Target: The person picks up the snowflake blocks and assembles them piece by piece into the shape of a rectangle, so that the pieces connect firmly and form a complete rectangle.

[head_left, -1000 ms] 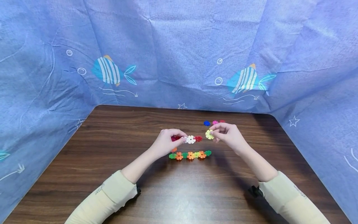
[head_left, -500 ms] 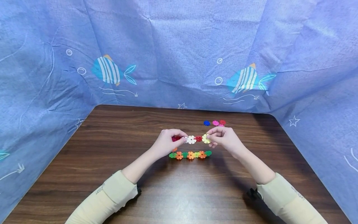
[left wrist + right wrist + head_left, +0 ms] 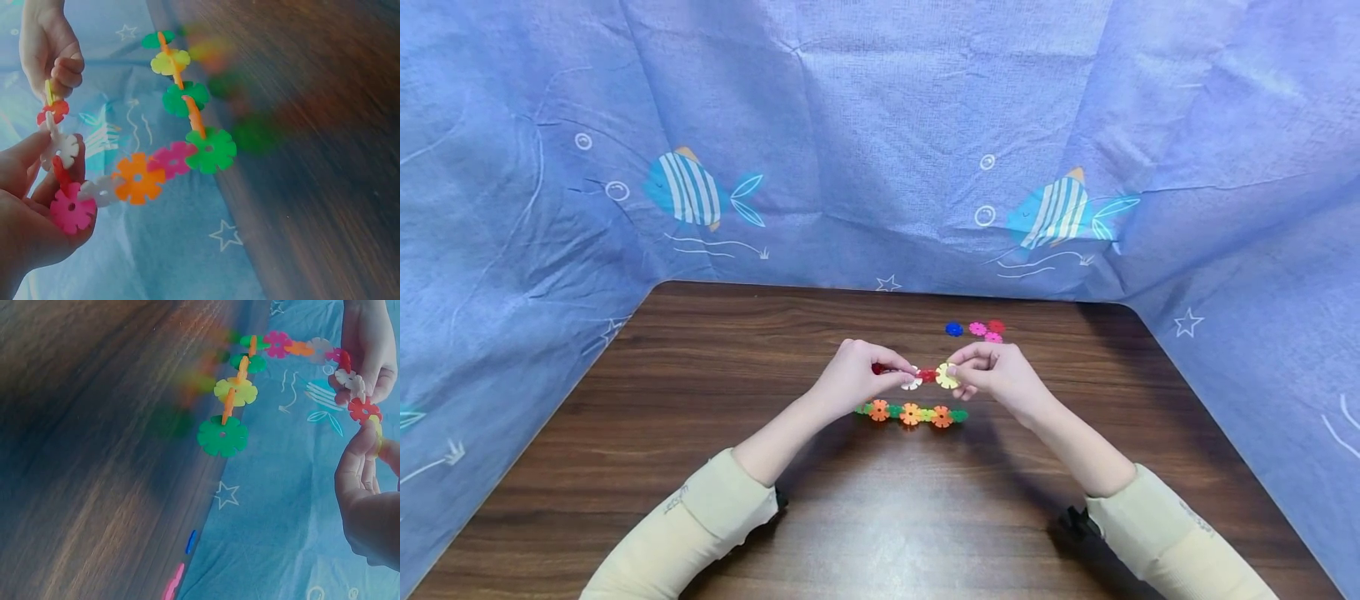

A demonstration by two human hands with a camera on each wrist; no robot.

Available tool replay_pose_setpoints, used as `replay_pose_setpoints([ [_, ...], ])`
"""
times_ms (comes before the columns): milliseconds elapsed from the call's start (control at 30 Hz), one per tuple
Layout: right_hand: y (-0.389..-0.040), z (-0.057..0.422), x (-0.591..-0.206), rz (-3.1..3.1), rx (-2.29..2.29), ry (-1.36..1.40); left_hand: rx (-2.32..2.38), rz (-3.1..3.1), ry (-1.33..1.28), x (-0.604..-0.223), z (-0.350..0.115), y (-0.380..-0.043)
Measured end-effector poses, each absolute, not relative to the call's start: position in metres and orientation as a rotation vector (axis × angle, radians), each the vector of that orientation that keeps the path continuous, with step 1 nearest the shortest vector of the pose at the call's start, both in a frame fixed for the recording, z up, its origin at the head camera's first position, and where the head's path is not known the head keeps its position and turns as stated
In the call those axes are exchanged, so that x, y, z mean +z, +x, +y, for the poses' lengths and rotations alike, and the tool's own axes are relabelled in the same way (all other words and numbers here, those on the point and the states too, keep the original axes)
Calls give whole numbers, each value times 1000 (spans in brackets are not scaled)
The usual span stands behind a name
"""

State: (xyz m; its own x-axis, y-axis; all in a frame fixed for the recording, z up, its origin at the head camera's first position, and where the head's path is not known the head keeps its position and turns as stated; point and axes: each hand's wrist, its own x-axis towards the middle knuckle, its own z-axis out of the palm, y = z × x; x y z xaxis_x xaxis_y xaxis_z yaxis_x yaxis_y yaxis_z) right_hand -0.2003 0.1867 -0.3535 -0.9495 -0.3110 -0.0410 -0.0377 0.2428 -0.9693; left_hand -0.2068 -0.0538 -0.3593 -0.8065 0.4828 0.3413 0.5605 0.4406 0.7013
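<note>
My left hand (image 3: 853,383) pinches a white flower-shaped snap disc (image 3: 59,151), part of a bent chain of slotted plastic discs. In the left wrist view a pink disc (image 3: 72,208) lies against the curled fingers, and the chain runs on through an orange disc (image 3: 139,179) to a green disc (image 3: 211,150), then turns along a green, yellow and orange stretch. At the near end sits a red disc (image 3: 364,411). With thumb and fingers my right hand (image 3: 1003,379) pinches a yellow disc (image 3: 943,379) against that red one. How deep their slots mesh is hidden.
Behind my right hand a blue disc (image 3: 953,329), a pink disc (image 3: 977,328) and a red disc (image 3: 996,326) lie loose, with another pink one close by. The brown wooden table (image 3: 737,333) ends at a blue fish-print cloth (image 3: 880,167).
My right hand has moved left with the yellow disc and brought it against the chain's red end disc. My left hand has shifted slightly right, its fingertips now over the white disc.
</note>
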Motion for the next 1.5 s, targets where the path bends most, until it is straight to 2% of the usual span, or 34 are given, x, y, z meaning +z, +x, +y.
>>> replay_pose_setpoints([
  [967, -192, 169, -358, 2127, -1962, -103, -1365, -2580, -877, -355, -47, -202],
  [1300, -192, 172, -361, 2090, -1965, -140, -1283, -2645, -899, -353, -47, -203],
  [1500, -195, 180, -360, 2240, -1823, -272, -1304, -2641, -939, -352, -50, -203],
])
